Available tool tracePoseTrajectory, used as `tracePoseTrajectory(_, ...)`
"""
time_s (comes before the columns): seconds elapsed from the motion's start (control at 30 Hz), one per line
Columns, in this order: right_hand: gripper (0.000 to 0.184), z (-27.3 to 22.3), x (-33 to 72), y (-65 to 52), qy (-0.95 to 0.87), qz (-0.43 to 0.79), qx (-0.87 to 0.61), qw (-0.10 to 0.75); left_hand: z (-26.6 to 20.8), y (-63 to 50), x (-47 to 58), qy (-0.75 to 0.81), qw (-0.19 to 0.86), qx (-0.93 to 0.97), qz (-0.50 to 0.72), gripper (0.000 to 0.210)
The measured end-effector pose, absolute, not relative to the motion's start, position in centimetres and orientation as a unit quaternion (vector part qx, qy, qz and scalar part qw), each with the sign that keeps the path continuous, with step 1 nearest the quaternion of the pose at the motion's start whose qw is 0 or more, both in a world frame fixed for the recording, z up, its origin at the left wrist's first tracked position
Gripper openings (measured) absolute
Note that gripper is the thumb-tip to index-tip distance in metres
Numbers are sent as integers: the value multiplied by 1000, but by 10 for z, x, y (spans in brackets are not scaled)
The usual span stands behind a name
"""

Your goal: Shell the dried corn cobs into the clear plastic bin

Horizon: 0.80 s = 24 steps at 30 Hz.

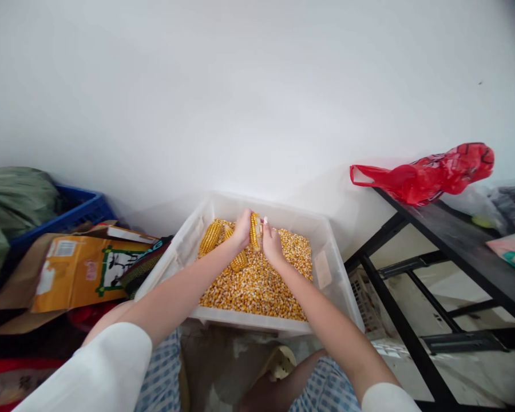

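Observation:
Between my two hands, upright above the loose kernels, is a partly stripped corn cob (254,232). My left hand (242,228) is closed around its left side. On its right side my right hand (272,242) presses with bent fingers and thumb. Loose corn kernels (257,289) cover the bottom of a translucent plastic bin (339,280). Whole ears of corn lie at the left of the bin: one ear (210,238) near the left wall and another ear (239,261) beneath my left wrist. My fingertips are partly hidden behind the cob.
A black metal-framed table (463,234) with a red plastic bag (438,174) stands at right. On the left are an orange cardboard box (77,269), a blue crate (83,209) and a green sack (17,200). A white wall (257,103) rises behind the bin.

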State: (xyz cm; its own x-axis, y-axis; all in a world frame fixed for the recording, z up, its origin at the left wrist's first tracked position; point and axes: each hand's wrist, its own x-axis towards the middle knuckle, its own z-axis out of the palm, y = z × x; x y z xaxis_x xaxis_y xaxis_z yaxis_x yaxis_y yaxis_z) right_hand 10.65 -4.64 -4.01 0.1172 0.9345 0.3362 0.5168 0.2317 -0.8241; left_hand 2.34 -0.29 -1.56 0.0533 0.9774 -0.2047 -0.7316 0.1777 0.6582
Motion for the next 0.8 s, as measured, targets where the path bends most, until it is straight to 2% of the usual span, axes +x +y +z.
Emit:
tracePoseTrajectory(0.17,52,-33,106,-46,-636,221,-576,464,-17,-8,32,359,625,330,610,12)
tracePoseTrajectory(0.3,56,-37,106,-45,-623,228,-583,468,-24,-6,33,373,610,346,607,16)
tracePoseTrajectory(0.4,62,-40,107,-42,-589,252,-614,460,-27,-5,31,407,558,368,622,14)
tracePoseTrajectory(0.67,50,-39,110,-30,-581,302,-525,544,-27,-12,38,382,508,481,604,22)
tracePoseTrajectory(0.8,46,-43,112,-31,-594,311,-495,553,-31,-12,36,399,516,478,588,24)
